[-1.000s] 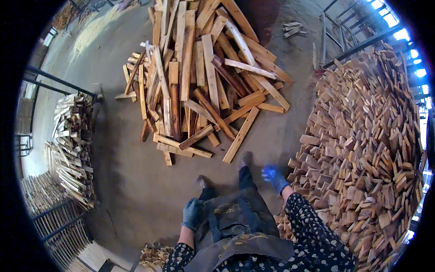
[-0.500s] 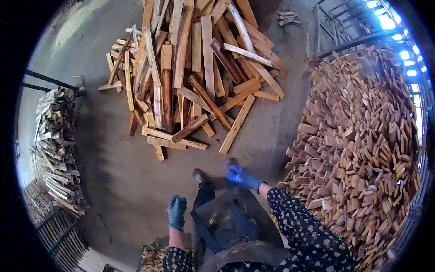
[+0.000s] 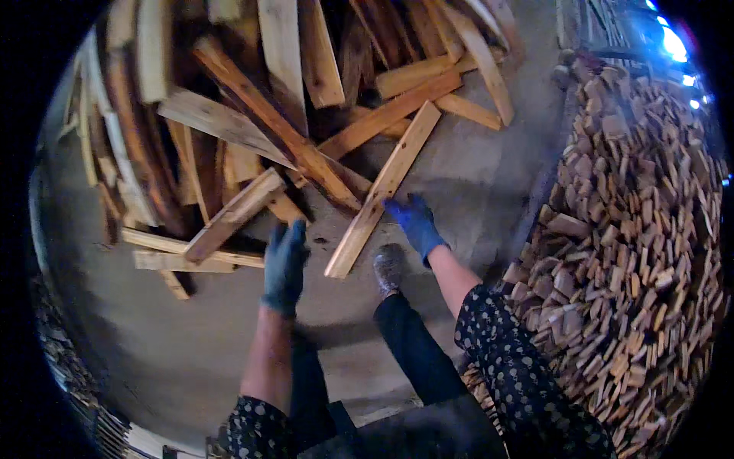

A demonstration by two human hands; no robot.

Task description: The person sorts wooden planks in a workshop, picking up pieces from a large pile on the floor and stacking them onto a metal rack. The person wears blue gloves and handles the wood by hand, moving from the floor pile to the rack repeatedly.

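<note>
My right hand (image 3: 417, 226), in a blue glove, reaches out with its fingers apart beside a light wooden plank (image 3: 386, 191). The fingertips are close to the plank's right edge; whether they touch it I cannot tell. That plank lies slanting on the floor at the front of a heap of boards. My left hand (image 3: 285, 268), in a teal glove and slightly blurred, has its fingers stretched forward and holds nothing. Nearest to it are a short brown board (image 3: 235, 214) and the end of a pale strip of wood (image 3: 157, 240).
The heap of long boards (image 3: 283, 53) fills the far side. To the right rises a large pile of short wood pieces (image 3: 634, 252). More stacked wood (image 3: 57, 344) stands at the left rim. My shoe (image 3: 388, 268) is on the concrete floor (image 3: 336, 314) near the slanting plank.
I have come closer to the heap and bent down, so the boards look larger. Both hands have moved forward toward the boards, and the fingers have opened out.
</note>
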